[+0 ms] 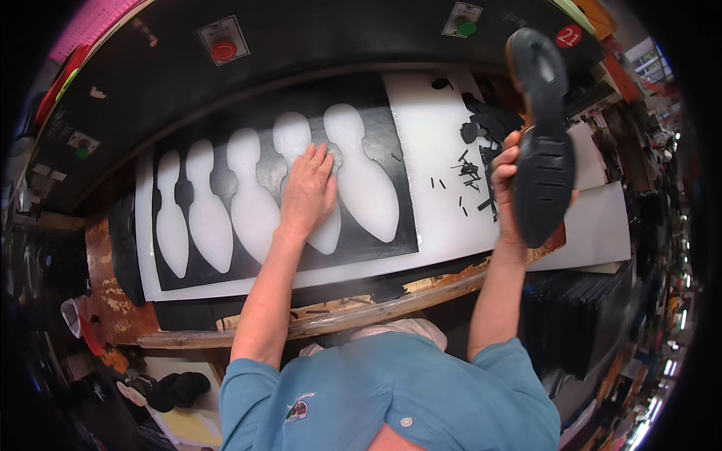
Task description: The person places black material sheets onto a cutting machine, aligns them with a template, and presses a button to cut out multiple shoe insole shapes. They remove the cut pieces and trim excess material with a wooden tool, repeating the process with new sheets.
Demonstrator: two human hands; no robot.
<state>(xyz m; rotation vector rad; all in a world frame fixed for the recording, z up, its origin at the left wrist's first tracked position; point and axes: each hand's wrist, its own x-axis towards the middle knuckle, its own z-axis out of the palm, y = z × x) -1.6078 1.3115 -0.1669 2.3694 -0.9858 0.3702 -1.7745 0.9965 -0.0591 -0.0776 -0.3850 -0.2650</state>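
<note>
A black rubber sheet [214,154] lies on a white board [432,173], and several sole-shaped cutouts run across it, showing white beneath. My left hand [308,188] rests flat over the fourth cutout from the left, fingers stretched out, and holds nothing. Raised at the right, my right hand [508,177] grips a black shoe sole [543,180]. The sole stands nearly upright, its pointed toe down and its rounded heel up. Short slots show across its wide part. My thumb is mostly hidden behind it.
Black scraps [470,173] and small strips lie on the board's right part. Behind the sheet stands a dark machine beam with a red button [223,51] and a green button [466,28]. A wooden rail [316,325] edges the near side. Stacked black sheets [568,316] stand lower right.
</note>
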